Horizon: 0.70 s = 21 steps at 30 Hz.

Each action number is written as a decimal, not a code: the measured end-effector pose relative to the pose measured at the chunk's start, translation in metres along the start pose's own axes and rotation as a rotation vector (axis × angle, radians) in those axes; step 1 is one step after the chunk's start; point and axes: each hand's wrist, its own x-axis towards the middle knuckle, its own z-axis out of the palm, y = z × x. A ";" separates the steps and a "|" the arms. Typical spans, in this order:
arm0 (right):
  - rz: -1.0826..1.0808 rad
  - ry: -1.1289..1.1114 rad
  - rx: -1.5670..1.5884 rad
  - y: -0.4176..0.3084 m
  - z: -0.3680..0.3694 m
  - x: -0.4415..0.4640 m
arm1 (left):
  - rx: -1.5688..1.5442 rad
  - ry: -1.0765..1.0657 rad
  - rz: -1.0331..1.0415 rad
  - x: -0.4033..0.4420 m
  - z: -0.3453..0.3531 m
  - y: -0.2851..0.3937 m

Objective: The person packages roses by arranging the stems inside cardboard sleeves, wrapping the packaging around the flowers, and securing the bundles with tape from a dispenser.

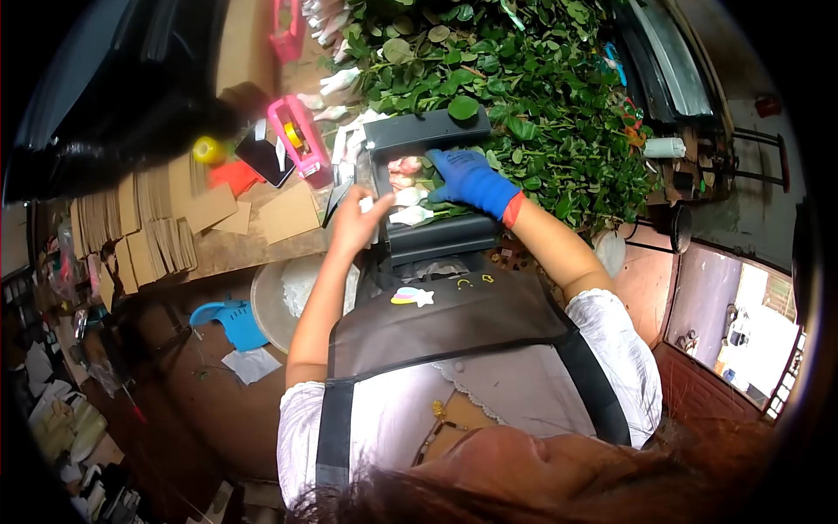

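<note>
A dark grey trough (428,131) stands at the table's edge in front of me. In it lie pink roses (404,168) and buds in white sleeves (410,215), with their stems pointing right. My right hand (471,179), in a blue glove, is at the trough's right end, with its fingers and thumb around rose stems just behind the heads. My bare left hand (356,218) is at the left end, its thumb stretched toward a white-sleeved bud and apart from the fingers. A dark, pointed item beside its fingers is too unclear to name.
A heap of leafy rose stems (541,113) covers the table's right side. On the left are a pink tape dispenser (299,144), a phone (264,155), a yellow tape roll (208,150) and cardboard pieces (161,214). Below stand a bucket (266,301) and a blue stool (229,321).
</note>
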 end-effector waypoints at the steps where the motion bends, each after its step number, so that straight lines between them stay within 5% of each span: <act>1: 0.026 0.000 -0.031 -0.007 -0.001 0.000 | -0.041 -0.153 -0.067 0.002 0.005 0.003; 3: 0.051 0.011 -0.097 -0.016 0.001 -0.001 | -0.114 -0.344 -0.168 0.004 0.014 0.008; 7: 0.097 -0.025 -0.082 -0.014 0.004 -0.001 | -0.181 -0.241 -0.098 -0.004 0.011 0.003; 12: 0.069 -0.020 -0.098 -0.008 0.003 -0.005 | -0.456 0.092 -0.409 -0.011 -0.035 -0.002; 15: -0.037 0.049 -0.060 -0.001 -0.020 -0.022 | -0.378 0.100 -0.022 -0.018 -0.055 -0.022; 17: -0.071 0.132 -0.010 -0.014 -0.049 -0.041 | -0.295 -0.110 -0.175 -0.029 -0.054 -0.027; 21: -0.283 -0.277 -0.059 -0.030 -0.054 -0.033 | -0.054 -0.213 -0.159 -0.023 -0.018 0.006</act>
